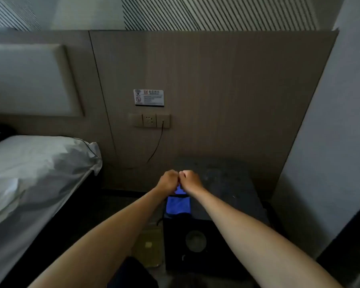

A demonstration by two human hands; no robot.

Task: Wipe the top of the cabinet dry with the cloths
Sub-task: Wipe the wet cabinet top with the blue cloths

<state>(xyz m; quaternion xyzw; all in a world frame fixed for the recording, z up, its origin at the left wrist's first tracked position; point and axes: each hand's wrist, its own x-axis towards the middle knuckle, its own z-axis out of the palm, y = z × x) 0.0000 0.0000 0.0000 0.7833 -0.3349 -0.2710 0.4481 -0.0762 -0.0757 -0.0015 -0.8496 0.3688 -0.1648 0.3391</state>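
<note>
one blue cloth [178, 204] in view, draped over the near left corner of the cabinet top [222, 179], lower edge hanging a little down the dark cabinet front [195, 242]; upper end gathered up between the two hands. task speaks of cloths; no second one to be seen.

handling, as judged: soft, limp, light, no stiffness to speak of; likely microfibre or similar, grippy rather than slippery, not fragile. best taken by a bunched edge or flattened under a palm for wiping; liable to slide off the corner if let go with so much overhanging.

left hand [168, 180]: fingers curled, knuckles up, apparently gripping the top of the cloth just below it. right hand [190, 179]: same posture, touching the left at the knuckles, cloth emerging directly beneath both wrists. exact pinch hidden by the backs of the hands.

cabinet top: dark, mottled, dull sheen; wet patches not clearly told apart in the dim light. most of it lying beyond and to the right of the hands, seemingly not yet wiped.

surroundings: bed with white pillow [42, 163] to the left, well apart; wall socket panel [150, 120] above, thin cable [157, 144] trailing down toward the cabinet's back edge; small notice plate [148, 97] over the socket.
</note>
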